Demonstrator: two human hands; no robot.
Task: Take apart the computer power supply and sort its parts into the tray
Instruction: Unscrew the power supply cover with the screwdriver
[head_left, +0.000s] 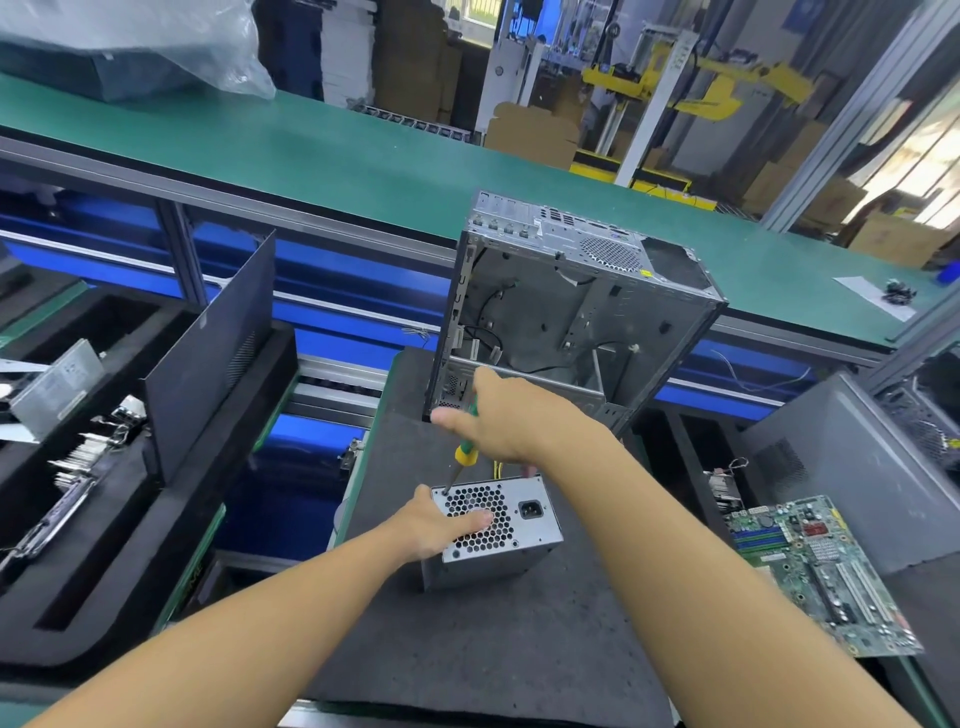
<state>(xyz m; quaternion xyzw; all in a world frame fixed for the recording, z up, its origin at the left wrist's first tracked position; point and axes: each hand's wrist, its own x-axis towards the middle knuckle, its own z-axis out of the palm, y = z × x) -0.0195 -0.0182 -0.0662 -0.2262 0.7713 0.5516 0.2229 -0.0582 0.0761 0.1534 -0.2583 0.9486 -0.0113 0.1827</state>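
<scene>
Power supply (524, 525): boxy grey steel, honeycomb grille, on coarse dark foam mat (467, 649). Left hand (434, 525) grips it, fingers across the grille. Right hand (506, 421) fingers wrap green-yellow screwdriver (465, 454), tip at corner beside left thumb.

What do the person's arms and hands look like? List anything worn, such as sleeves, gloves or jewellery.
The left hand and right hand are bare: no gloves, and no rings on the fingers that show. The left forearm and right forearm are bare to the picture's edge: no sleeve, watch or wristband in view. No marks show.
</scene>
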